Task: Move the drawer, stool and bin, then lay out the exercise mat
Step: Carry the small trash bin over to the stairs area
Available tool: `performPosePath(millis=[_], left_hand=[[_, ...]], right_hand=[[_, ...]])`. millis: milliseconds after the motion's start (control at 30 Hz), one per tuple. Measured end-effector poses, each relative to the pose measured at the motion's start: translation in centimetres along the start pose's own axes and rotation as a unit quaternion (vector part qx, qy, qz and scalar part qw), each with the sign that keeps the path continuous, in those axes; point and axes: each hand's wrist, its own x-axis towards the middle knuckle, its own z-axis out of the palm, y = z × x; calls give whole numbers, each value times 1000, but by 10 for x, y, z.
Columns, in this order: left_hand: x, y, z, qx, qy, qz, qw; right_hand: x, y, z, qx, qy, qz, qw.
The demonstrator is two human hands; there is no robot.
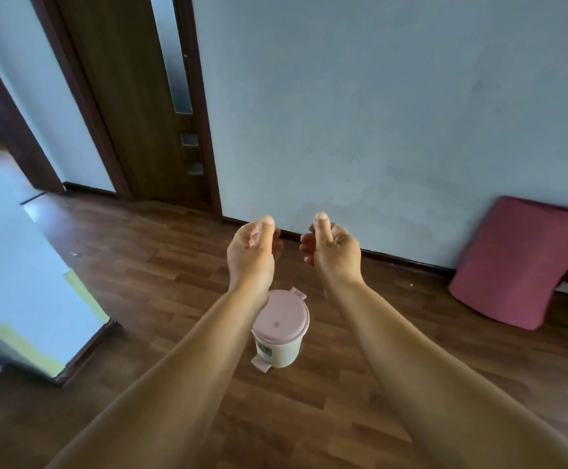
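A small white pedal bin (pixel 279 336) with a pink lid stands upright on the wooden floor, its pink pedal at the lower left. Both my arms stretch out above it. My left hand (pixel 254 247) and my right hand (pixel 331 245) hover side by side past the bin, palms facing each other, fingers loosely curled, thumbs up. Neither hand holds or touches anything. My left wrist overlaps the lid's upper left edge in the picture. No drawer, stool or exercise mat shows here.
A pale wall (pixel 377 113) with a dark skirting board runs close behind the hands. A brown door (pixel 133 106) stands at the back left. A pink cushion (pixel 516 262) leans on the wall at the right. A white wall corner (pixel 22 286) juts in at the left.
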Motion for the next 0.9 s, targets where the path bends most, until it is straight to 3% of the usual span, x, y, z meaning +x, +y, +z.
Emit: performPosePath(millis=[467,700,900], left_hand=[[160,-57,67,30,28,-57,997],[245,-105,133,2,91,-100,991],[294,-185,139,30,153,-137,978]], right_hand=[[186,61,46,-27,-35,60,997],[304,102,57,-43,-100,77,991],[360,172,70,-84,-142,111,980]])
